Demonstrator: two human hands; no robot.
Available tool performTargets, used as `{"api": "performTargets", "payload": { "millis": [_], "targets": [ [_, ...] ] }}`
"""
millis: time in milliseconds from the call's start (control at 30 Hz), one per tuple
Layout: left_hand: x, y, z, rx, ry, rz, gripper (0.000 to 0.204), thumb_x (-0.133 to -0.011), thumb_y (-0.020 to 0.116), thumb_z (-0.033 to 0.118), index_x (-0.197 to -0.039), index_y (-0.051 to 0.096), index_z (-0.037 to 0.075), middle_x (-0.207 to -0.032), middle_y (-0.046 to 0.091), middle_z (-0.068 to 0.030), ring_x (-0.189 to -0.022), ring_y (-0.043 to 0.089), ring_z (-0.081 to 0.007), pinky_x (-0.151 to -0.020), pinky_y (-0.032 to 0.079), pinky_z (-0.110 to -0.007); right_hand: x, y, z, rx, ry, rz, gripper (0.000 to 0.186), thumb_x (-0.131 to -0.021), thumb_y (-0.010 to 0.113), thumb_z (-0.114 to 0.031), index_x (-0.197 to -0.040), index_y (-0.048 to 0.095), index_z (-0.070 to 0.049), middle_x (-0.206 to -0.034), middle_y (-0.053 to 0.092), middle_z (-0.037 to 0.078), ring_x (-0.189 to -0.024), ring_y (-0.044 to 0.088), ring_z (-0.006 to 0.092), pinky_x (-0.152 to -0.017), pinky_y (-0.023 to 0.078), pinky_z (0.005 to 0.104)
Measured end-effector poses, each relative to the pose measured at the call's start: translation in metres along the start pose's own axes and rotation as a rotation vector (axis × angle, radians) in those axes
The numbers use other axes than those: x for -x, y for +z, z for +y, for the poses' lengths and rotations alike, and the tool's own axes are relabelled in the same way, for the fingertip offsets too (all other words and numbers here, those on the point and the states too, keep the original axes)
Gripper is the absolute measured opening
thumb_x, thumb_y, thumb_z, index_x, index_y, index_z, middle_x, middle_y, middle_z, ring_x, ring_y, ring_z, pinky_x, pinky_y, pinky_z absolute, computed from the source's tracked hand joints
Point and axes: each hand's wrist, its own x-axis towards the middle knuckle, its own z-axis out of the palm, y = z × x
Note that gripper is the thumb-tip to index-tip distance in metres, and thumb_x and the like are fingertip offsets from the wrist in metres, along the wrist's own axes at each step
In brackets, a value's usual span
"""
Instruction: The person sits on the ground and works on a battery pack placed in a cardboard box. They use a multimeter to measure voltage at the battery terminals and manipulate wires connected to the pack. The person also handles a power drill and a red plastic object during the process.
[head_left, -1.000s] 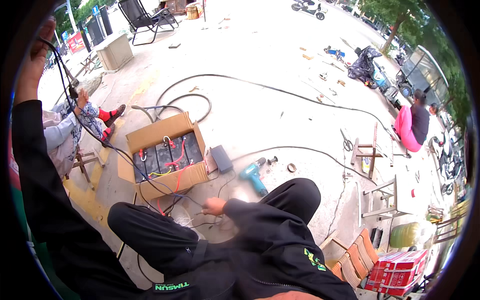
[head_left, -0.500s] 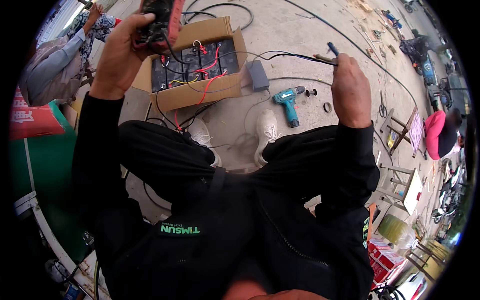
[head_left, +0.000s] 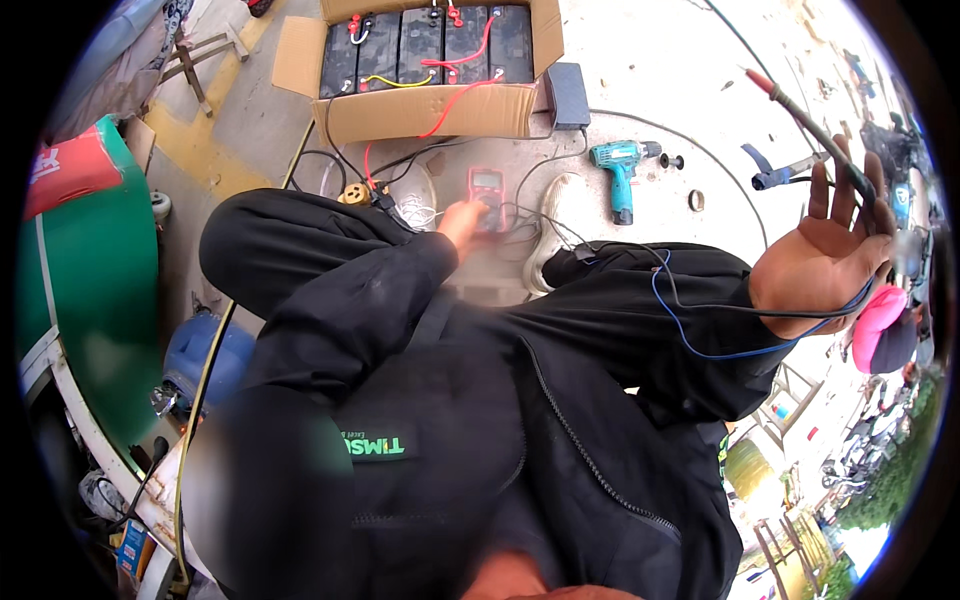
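We count two hands, one multimeter, two leads. Left hand [head_left: 465, 226] is on the lower part of the red-edged multimeter [head_left: 487, 184], between the two white shoes [head_left: 553, 235]; it's blurred, so we can't tell how firmly it grips, or whether the meter touches the ground. Right hand [head_left: 815, 265] is raised, palm showing, some fingers stretched apart, pinching one red-tipped probe [head_left: 800, 112] near its rear end. One blue-and-grey piece [head_left: 770, 180] shows beside those fingers; we can't tell if it's gripped. One black lead [head_left: 720, 306] and one blue lead [head_left: 700, 353] run to the right wrist.

Beyond the shoes we have one open cardboard box [head_left: 425, 115] with five black batteries [head_left: 420, 40] visible in a row, two long red wires [head_left: 463, 101] and one yellow wire [head_left: 395, 84] across them. Near the box: one dark grey block [head_left: 568, 97], one teal drill [head_left: 619, 175], one small spool [head_left: 672, 162], one ring [head_left: 696, 200]. On the left, one blue jug [head_left: 208, 352].
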Motion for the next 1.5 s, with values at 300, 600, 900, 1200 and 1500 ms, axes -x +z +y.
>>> {"api": "performTargets", "payload": {
  "millis": [300, 600, 900, 1200, 1500],
  "targets": [
    [-0.113, -0.046, -0.006, -0.015, 0.085, -0.059, 0.035, -0.095, 0.053, 0.012, -0.129, 0.051, 0.005, -0.117, 0.058, -0.0081, -0.105, 0.059, -0.0245, -0.084, 0.053, -0.043, 0.014, 0.024, 0.015, -0.01, 0.228, -0.239, 0.048, -0.106, 0.03, -0.043, -0.115, 0.056, -0.003, -0.126, 0.055, 0.036, -0.093, 0.069, 0.044, -0.075, 0.06, 0.0368],
    [-0.13, -0.025, 0.001, -0.34, 0.148, 0.1, 0.041, -0.092, 0.062, 0.02, -0.13, 0.056, 0.008, -0.117, 0.065, -0.0103, -0.106, 0.063, -0.0241, -0.092, 0.05, -0.042, 0.033, 0.035, 0.027, 0.067, 0.285, -0.477, 0.048, -0.105, 0.033, -0.044, -0.11, 0.052, 0.0, -0.122, 0.058, 0.034, -0.091, 0.071, 0.0362, -0.078, 0.057, 0.0347],
    [-0.075, -0.013, 0.022, -0.77, 0.577, 0.484, 0.034, -0.078, 0.064, 0.015, -0.11, 0.067, 0.003, -0.106, 0.068, -0.0214, -0.104, 0.063, -0.0365, -0.091, 0.049, -0.043, 0.064, 0.065, 0.034, 0.228, 0.164, -0.686, 0.024, -0.104, 0.05, -0.023, -0.11, 0.059, -0.001, -0.097, 0.069, 0.014, -0.079, 0.068, 0.0192, -0.07, 0.053, 0.0298],
    [0.082, 0.044, 0.074, -0.937, 1.595, -0.146, 0.075, -0.079, 0.075, 0.018, -0.143, 0.038, 0.001, -0.139, 0.047, -0.0213, -0.131, 0.045, -0.0367, -0.108, 0.038, -0.044, 0.12, 0.081, 0.004, 0.315, -0.249, -1.035, 0.022, -0.089, 0.061, -0.009, -0.109, 0.061, 0.001, -0.116, 0.066, 0.02, -0.09, 0.069, 0.0324, -0.077, 0.055, 0.0376],
    [0.128, 0.006, 0.056, -0.186, 0.947, -0.233, 0.039, -0.101, 0.054, 0.028, -0.13, 0.053, 0.002, -0.115, 0.061, -0.0054, -0.096, 0.061, -0.0152, -0.081, 0.051, -0.029, 0.184, 0.096, -0.04, 0.524, -0.709, -0.978, 0.037, -0.084, 0.065, -0.016, -0.113, 0.061, 0.006, -0.123, 0.06, 0.026, -0.099, 0.067, 0.0347, -0.082, 0.054, 0.0395]
  ]
}}
